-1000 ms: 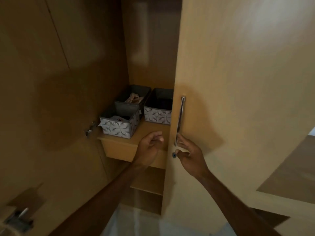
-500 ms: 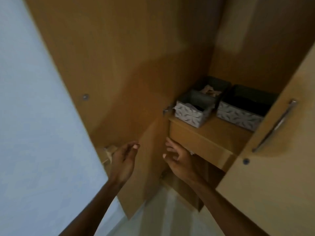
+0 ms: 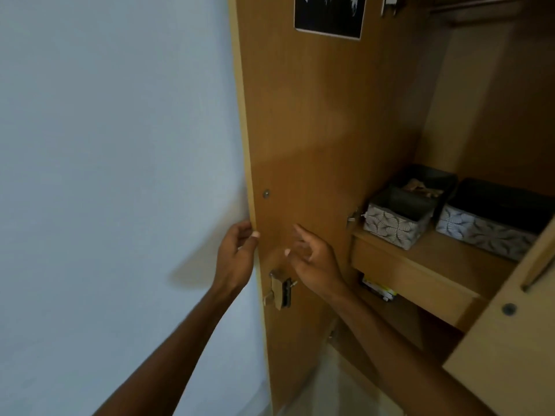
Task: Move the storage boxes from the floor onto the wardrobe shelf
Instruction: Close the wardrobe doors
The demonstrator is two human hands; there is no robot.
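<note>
Three dark-lined fabric storage boxes stand on the light-brown wooden wardrobe shelf [image 3: 420, 276]. The front-left box [image 3: 390, 225] shows a grey-and-white leaf print and sits at the shelf's left end. The rear box [image 3: 432, 179] touches it from behind and holds something brownish and crumpled. The right-hand box [image 3: 486, 231], with the same print, sits just beside them, partly cut off by the pale right-hand wooden door [image 3: 510, 349]. To the left of the shelf, the open left-hand wooden door [image 3: 306, 130] shows its inner face. The left hand [image 3: 235, 259] grips its outer edge, fingers wrapped behind the edge and thumb on the inner face. The right hand [image 3: 313, 258] is near that inner face with fingers loosely spread, and it holds nothing. Just below the two hands a small metal lock fitting [image 3: 280, 291] is fixed to the door, and a black-and-white printed picture [image 3: 330, 16] is stuck near its top. A pale blue wall [image 3: 105, 175] fills the left side.
</note>
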